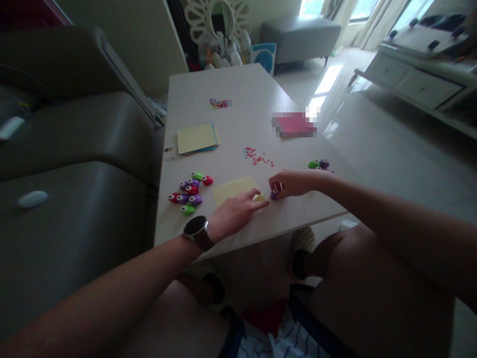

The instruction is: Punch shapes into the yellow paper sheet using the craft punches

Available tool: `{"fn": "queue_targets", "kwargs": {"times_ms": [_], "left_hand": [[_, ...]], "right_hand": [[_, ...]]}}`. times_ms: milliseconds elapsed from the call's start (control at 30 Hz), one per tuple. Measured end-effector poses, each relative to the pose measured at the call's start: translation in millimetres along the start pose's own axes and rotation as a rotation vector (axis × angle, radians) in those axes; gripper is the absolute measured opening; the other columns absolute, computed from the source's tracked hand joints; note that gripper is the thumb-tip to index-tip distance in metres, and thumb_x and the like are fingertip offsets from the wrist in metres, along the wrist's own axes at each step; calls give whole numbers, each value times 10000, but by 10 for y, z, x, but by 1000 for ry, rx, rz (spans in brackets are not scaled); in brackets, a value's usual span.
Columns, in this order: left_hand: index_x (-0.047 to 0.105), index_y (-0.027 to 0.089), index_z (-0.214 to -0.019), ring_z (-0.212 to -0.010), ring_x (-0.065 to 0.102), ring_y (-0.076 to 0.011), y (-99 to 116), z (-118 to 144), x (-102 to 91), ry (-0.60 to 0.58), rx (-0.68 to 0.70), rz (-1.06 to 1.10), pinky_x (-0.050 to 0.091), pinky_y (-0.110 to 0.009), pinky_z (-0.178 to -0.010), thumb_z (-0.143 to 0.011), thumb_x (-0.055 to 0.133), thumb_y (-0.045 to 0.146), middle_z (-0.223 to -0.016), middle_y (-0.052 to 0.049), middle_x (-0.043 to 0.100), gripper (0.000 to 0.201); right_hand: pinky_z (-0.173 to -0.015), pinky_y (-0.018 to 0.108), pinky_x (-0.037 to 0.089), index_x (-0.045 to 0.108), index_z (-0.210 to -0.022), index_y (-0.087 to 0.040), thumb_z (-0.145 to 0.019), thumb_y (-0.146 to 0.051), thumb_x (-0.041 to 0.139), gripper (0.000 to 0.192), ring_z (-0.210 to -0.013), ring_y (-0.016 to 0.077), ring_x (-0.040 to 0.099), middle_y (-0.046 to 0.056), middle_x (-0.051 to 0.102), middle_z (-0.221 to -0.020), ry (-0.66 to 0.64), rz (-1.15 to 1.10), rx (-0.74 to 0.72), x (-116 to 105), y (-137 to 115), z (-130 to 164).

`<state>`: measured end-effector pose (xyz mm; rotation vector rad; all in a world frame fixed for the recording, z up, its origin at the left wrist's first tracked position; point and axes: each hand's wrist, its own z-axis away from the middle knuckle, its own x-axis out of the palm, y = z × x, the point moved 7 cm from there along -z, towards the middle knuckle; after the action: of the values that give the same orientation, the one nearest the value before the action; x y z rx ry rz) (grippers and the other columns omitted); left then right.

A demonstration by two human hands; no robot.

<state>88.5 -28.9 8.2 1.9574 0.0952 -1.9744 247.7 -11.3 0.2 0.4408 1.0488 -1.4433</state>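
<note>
One head-worn view looks forward and down, close over the table [238, 89].

before you, a white desk [238, 94] carries a yellow sheet [233, 189], stacked paper squares [196, 137], a cluster of small punches [189, 191], scattered red bits [257, 156] and a pink pad [294, 124].

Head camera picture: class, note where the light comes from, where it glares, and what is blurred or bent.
Head view: daylight enters from the windows at top right, glaring on the floor; the sofa stays dim; a pixelated patch hides part of the pink item; the table edges splay through wide-angle distortion.
</note>
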Motion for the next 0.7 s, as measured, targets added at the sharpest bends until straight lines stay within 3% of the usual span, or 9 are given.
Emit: {"fn": "queue_targets", "kwargs": {"times_ms": [300,533,700], "left_hand": [[688,224,-1185,-1184,605,-231,12,-18,0,-50,-9,24,573,-339,-910,-936,495,102,-1483,-107,471,338],[445,266,-1464,-1177,588,-230,15,-7,-43,-50,17,84,537,-348,-966,-900,522,85,-1344,-84,552,598],[387,221,-1461,-1141,598,-236,5,-21,-44,-53,-1,110,525,-362,-965,-902,499,73,-1275,-89,582,590]], "right_hand": [[-646,282,396,702,-1028,-132,-876,-278,715,211,-723,175,597,65,712,-869,14,9,-30,12,7,-18],[-626,275,362,707,-953,-145,-869,-307,698,183,-682,158,562,54,705,-836,58,7,-39,-37,-24,-9],[-643,289,340,730,-968,-97,-901,-300,648,229,-681,152,542,88,716,-836,73,1,-65,-63,-112,18]]}}
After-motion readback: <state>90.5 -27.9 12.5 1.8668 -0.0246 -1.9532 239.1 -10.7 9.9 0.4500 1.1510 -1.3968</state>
